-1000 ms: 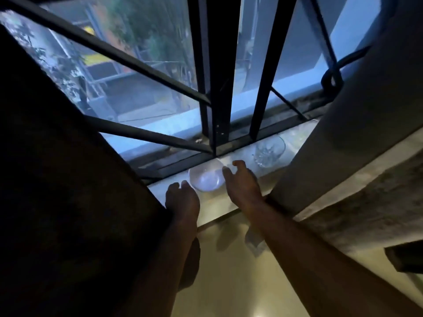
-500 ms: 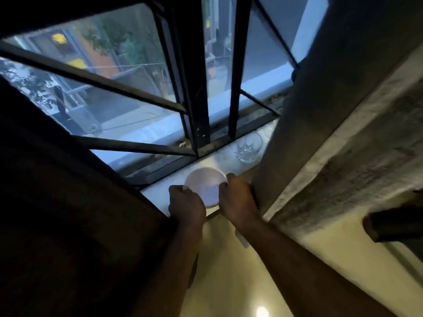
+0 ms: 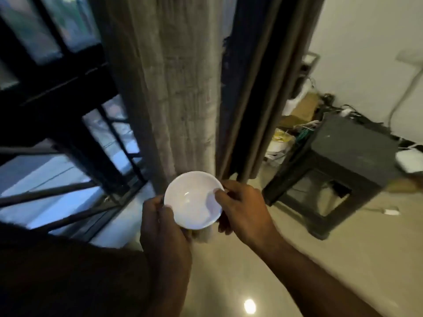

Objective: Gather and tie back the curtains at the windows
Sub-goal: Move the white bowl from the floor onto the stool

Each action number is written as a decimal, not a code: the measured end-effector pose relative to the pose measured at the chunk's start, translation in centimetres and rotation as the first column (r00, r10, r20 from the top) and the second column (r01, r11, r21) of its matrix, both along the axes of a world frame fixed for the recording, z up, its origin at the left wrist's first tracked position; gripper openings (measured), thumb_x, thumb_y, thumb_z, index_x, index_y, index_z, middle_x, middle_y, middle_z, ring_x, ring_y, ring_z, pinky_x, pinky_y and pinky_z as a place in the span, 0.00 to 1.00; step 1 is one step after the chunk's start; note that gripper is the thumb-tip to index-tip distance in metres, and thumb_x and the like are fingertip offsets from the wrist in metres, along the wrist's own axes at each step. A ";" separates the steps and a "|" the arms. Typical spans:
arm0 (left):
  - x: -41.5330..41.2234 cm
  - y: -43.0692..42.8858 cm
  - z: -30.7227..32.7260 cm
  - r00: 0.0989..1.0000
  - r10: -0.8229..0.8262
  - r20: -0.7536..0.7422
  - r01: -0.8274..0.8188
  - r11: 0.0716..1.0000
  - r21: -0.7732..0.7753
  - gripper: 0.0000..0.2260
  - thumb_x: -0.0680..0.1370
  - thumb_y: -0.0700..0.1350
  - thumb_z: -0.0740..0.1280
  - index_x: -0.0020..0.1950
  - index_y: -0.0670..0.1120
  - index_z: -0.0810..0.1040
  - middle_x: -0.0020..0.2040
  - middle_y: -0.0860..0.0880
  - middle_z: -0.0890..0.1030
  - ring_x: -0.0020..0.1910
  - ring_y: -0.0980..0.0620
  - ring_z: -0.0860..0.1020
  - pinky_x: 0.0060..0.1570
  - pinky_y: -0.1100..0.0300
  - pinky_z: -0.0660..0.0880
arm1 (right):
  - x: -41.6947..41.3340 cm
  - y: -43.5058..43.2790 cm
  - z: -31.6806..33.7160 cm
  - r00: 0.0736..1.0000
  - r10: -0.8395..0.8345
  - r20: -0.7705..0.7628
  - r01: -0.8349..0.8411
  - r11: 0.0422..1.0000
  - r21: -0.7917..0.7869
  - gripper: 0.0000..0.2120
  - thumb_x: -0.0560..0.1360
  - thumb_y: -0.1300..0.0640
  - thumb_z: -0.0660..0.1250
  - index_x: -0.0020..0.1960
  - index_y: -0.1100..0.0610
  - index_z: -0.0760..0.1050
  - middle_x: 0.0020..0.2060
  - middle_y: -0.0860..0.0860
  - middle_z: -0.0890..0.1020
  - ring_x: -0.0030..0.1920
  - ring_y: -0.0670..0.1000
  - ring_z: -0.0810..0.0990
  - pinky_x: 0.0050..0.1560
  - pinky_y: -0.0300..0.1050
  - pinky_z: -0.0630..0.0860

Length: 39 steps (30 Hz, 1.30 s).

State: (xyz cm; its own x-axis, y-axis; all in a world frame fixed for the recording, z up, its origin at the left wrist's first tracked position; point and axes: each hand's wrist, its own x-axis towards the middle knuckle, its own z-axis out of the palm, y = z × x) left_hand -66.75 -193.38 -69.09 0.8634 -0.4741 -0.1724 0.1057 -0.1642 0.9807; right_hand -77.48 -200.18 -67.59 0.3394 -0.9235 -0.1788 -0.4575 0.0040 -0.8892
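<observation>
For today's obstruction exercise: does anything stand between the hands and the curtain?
Yes: a white bowl, gripped by the left hand and right hand, sits in front of the grey curtain, occupying both.

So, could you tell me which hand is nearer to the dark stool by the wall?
Right. The right hand grips the white bowl on the side facing the dark stool; the left hand holds its opposite rim, toward the window.

The grey-beige curtain (image 3: 174, 88) hangs as a gathered column of vertical folds down the upper middle of the frame, just right of the black-barred window (image 3: 75, 21) at the left. Its lower end disappears behind a white bowl (image 3: 194, 200). A darker curtain (image 3: 249, 88) hangs against its right edge.
</observation>
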 end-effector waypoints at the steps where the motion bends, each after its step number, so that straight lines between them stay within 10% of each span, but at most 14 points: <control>1: -1.0 -0.5 1.2 0.998 -0.054 0.036 0.055 0.998 -0.018 0.10 0.70 0.50 0.58 0.45 0.56 0.77 0.44 0.50 0.80 0.42 0.46 0.79 0.32 0.57 0.74 | -1.3 -0.3 1.4 0.999 -0.041 0.018 0.041 0.999 -0.008 0.11 0.80 0.58 0.62 0.43 0.53 0.80 0.25 0.54 0.81 0.21 0.52 0.78 0.26 0.49 0.78; 7: -11.0 -8.8 7.2 0.897 -0.426 0.120 0.440 0.888 -0.136 0.09 0.80 0.42 0.60 0.44 0.53 0.76 0.35 0.54 0.79 0.27 0.53 0.76 0.21 0.58 0.71 | -13.2 -5.1 7.5 0.928 -0.355 0.109 0.365 0.927 -0.088 0.10 0.81 0.56 0.62 0.58 0.52 0.81 0.33 0.50 0.83 0.22 0.49 0.78 0.23 0.38 0.74; 12: -19.0 -19.1 7.4 0.743 -0.654 0.142 0.664 0.747 -0.039 0.08 0.81 0.45 0.58 0.51 0.56 0.75 0.47 0.41 0.80 0.40 0.40 0.81 0.23 0.58 0.76 | -21.9 -12.6 7.6 0.835 -0.539 0.110 0.549 0.830 -0.100 0.11 0.81 0.55 0.62 0.56 0.55 0.82 0.39 0.56 0.84 0.32 0.55 0.80 0.25 0.43 0.76; 20: -29.9 -40.3 -1.5 0.612 -0.786 0.090 0.773 0.618 0.143 0.10 0.81 0.41 0.59 0.61 0.50 0.74 0.55 0.49 0.75 0.50 0.49 0.78 0.34 0.56 0.82 | -32.9 -31.8 -2.4 0.758 -0.651 0.048 0.652 0.758 -0.016 0.14 0.82 0.53 0.61 0.65 0.54 0.78 0.53 0.53 0.82 0.49 0.56 0.83 0.34 0.43 0.84; 26: -35.5 -52.8 -9.9 0.559 -0.827 0.056 0.784 0.549 0.290 0.15 0.82 0.41 0.59 0.69 0.45 0.72 0.63 0.47 0.75 0.54 0.49 0.75 0.38 0.58 0.83 | -38.5 -44.4 -10.5 0.768 -0.624 -0.144 0.628 0.778 -0.023 0.17 0.83 0.53 0.58 0.67 0.56 0.78 0.61 0.54 0.82 0.57 0.54 0.79 0.61 0.51 0.77; 31: -37.3 -57.6 -14.2 0.541 -0.838 0.065 0.763 0.522 0.382 0.16 0.81 0.39 0.57 0.67 0.44 0.74 0.63 0.45 0.77 0.52 0.46 0.79 0.41 0.50 0.84 | -40.3 -49.6 -15.0 0.785 -0.591 -0.186 0.606 0.794 0.038 0.18 0.84 0.57 0.56 0.71 0.59 0.74 0.64 0.57 0.79 0.48 0.50 0.75 0.26 0.22 0.68; 39: -37.7 -59.0 -15.9 0.508 -0.856 0.099 0.737 0.491 0.464 0.13 0.82 0.43 0.58 0.63 0.45 0.77 0.58 0.45 0.79 0.50 0.47 0.80 0.44 0.49 0.83 | -40.5 -51.3 -17.1 0.779 -0.540 -0.319 0.591 0.803 0.082 0.20 0.83 0.48 0.57 0.69 0.58 0.74 0.54 0.56 0.83 0.46 0.54 0.85 0.53 0.53 0.83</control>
State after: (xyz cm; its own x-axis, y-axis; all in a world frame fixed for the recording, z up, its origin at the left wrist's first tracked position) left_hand -104.41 -252.37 -84.97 0.1663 -0.9435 -0.2865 -0.5043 -0.3311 0.7975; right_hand -117.93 -251.52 -84.67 -0.3190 -0.8796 -0.3530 -0.5417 0.4749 -0.6936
